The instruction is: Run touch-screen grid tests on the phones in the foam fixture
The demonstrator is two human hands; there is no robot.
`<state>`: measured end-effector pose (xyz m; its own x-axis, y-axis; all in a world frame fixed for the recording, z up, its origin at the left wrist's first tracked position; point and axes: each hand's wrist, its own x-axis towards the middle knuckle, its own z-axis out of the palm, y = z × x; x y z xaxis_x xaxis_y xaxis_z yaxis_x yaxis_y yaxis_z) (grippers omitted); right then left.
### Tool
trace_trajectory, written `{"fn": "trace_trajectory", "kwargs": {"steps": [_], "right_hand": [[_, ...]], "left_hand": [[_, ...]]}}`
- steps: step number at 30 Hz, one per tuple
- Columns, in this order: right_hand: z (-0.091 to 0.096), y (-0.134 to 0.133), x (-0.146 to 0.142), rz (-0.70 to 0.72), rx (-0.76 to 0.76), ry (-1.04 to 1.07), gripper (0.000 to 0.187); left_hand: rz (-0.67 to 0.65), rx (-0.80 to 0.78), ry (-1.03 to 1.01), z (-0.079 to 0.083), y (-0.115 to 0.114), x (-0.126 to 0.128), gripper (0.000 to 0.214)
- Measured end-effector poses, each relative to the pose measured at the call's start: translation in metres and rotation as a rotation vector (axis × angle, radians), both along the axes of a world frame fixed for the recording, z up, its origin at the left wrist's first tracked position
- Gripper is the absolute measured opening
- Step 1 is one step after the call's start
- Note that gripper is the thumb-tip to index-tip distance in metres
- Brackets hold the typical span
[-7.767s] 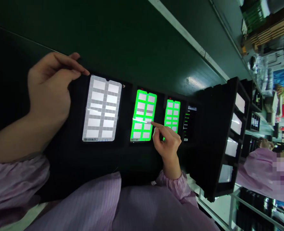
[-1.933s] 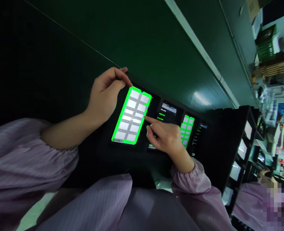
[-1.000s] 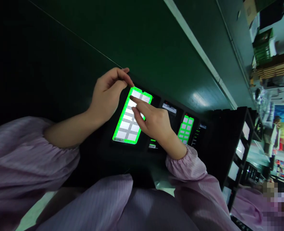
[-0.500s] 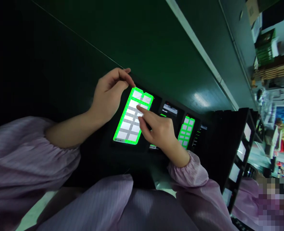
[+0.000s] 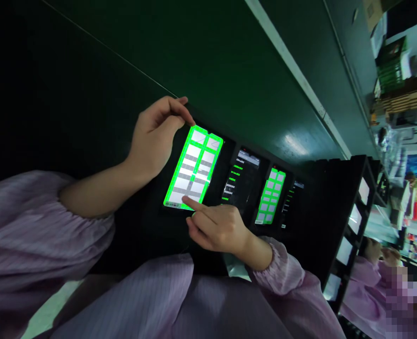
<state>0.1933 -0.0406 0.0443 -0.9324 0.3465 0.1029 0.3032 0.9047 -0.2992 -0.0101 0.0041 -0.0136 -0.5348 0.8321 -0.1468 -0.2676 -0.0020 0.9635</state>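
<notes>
Left sleeve [image 5: 49, 212]: light purple, striped, gathered at the wrist.
Tabletop [image 5: 180, 56]: dark green, stretching behind the hands, with a thin seam slanting down to the left hand [image 5: 155, 136].
Left fingers: bent, thumb and forefinger a narrow gap apart; the forefinger tip is at the upper left corner of a green-edged phone [image 5: 198, 165]. Whether they grip it or only rest there, I cannot tell.
Green-edged phone: lying tilted at the left end of a row of four, screen up; white boxes and grey bands inside the green, thin curved lines in the top boxes, a barcode at the lower left.
Right hand [image 5: 217, 228]: forefinger stretched out over the lower part of that screen, the others curled; it holds nothing.
In the way: the right hand covers the green-edged phone's lower right corner and the lower end of the list phone [image 5: 240, 174], next along, black with green and white lines of text.
Third phone [image 5: 270, 195]: green with pale boxes, well clear of both hands.
Fourth phone [image 5: 291, 202]: dark, with short text lines.
Black rack [image 5: 321, 226]: just right of the row, pale panels in its openings, hiding part of a co-worker [image 5: 365, 282] in purple.
Far right: a green crate [image 5: 392, 61], stacked cardboard [image 5: 402, 97] and clear plastic [image 5: 387, 141].
</notes>
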Motion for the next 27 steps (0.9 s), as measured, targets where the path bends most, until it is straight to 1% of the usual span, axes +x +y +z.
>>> {"fn": "trace_trajectory", "kwargs": {"steps": [4,8,12,15,19,24,27], "right_hand": [[-0.002,-0.009,0.002,0.011,-0.014,0.001,0.039],[-0.004,-0.012,0.004,0.01,-0.048,-0.019,0.036],[-0.004,-0.012,0.002,0.006,-0.04,0.075,0.035],[-0.004,-0.009,-0.002,-0.026,-0.047,0.12,0.036],[-0.005,-0.006,-0.009,-0.076,-0.032,0.07,0.037],[-0.01,-0.007,-0.017,-0.046,-0.033,-0.091,0.032],[-0.009,-0.006,-0.017,-0.053,-0.037,-0.086,0.031]], "left_hand": [[-0.011,0.027,0.031,-0.002,-0.001,-0.001,0.027],[-0.025,0.031,0.031,-0.004,-0.001,-0.002,0.028],[-0.033,0.045,0.034,-0.006,-0.001,-0.003,0.028],[-0.039,0.036,0.022,-0.005,0.0,-0.004,0.03],[-0.024,0.012,0.02,-0.002,0.001,-0.003,0.034],[-0.018,0.008,0.023,0.0,0.0,-0.002,0.035],[-0.029,0.01,0.026,-0.001,0.0,-0.003,0.036]]}}
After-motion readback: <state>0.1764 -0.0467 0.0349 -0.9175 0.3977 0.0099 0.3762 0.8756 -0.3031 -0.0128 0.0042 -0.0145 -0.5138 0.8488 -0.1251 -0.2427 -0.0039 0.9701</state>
